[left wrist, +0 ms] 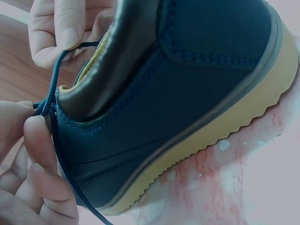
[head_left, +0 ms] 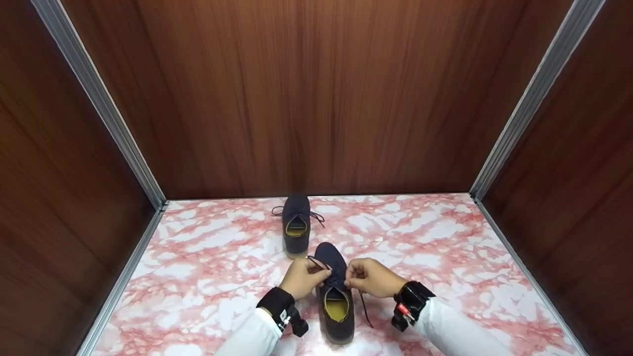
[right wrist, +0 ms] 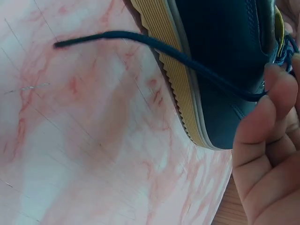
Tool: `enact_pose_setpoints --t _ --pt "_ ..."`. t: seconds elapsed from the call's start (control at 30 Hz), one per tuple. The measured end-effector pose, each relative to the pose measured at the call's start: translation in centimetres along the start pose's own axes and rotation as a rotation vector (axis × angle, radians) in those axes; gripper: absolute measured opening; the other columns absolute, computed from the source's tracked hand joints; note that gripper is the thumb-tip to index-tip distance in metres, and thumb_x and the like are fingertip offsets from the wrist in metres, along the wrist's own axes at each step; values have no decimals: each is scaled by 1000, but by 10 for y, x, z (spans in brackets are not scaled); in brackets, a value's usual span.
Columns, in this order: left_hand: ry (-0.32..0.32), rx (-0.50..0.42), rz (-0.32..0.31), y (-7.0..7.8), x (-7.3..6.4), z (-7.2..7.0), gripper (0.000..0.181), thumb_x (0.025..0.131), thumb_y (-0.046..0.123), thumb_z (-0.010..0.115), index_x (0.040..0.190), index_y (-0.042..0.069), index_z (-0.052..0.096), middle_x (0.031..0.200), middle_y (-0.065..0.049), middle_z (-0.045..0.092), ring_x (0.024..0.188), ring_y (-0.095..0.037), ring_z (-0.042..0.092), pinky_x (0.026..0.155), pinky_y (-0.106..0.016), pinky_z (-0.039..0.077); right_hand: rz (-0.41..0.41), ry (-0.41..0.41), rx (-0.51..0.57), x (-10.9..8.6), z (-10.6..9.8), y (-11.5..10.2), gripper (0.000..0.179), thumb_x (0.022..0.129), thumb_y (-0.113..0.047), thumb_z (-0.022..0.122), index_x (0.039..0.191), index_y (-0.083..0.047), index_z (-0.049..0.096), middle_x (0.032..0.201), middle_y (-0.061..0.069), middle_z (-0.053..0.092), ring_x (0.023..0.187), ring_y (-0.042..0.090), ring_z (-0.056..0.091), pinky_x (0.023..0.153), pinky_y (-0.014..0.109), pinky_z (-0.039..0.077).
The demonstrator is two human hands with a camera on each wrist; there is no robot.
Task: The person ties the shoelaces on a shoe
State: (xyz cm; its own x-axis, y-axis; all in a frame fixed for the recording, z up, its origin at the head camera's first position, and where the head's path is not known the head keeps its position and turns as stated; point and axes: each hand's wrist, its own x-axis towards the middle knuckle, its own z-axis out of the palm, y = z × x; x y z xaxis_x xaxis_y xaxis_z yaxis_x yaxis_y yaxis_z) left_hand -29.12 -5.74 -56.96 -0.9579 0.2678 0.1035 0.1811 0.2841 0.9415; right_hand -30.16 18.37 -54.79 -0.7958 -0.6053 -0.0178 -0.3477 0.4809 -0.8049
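Observation:
A dark navy lace-up shoe [head_left: 329, 253] with a yellow lining stands between my hands, toe pointing away from me. My left hand [head_left: 302, 278] pinches its shoelace [left wrist: 55, 70] close to the lacing, with a stretch of lace looping over the fingers. On the other side, my right hand [head_left: 375, 277] pinches the lace [right wrist: 206, 72] between thumb and forefinger. A free lace end [head_left: 366, 311] hangs from the right hand beside the shoe. The left wrist view shows lace strands crossing at the left fingertips, with the right hand [left wrist: 61, 33] just beyond.
The matching shoe [head_left: 296, 243] stands farther back, slightly left, its lace tied in a bow. A red-and-white marbled surface [head_left: 212, 287] lies under both shoes. Brown wood-grain panels [head_left: 316, 99] enclose the back and sides, with metal strips [head_left: 524, 99] along the corners.

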Motion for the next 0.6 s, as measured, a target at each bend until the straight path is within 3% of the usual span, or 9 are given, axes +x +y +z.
enact_pose_setpoints --t 0.33,0.6 --pt "-6 -49 21 -3 -2 0 14 94 11 76 98 -2 77 92 -17 77 69 -12 65 64 -16 54 -36 173 -34 10 13 2 8 94 -9 76 94 -9 68 85 3 70 73 1 60 67 18 51" --pt "-30 -106 26 -4 -5 -1 14 94 9 75 102 -2 79 98 -20 78 74 -3 64 67 -16 55 -38 192 -57 17 21 1 15 94 -10 75 108 -5 76 87 7 74 72 0 60 66 16 50"
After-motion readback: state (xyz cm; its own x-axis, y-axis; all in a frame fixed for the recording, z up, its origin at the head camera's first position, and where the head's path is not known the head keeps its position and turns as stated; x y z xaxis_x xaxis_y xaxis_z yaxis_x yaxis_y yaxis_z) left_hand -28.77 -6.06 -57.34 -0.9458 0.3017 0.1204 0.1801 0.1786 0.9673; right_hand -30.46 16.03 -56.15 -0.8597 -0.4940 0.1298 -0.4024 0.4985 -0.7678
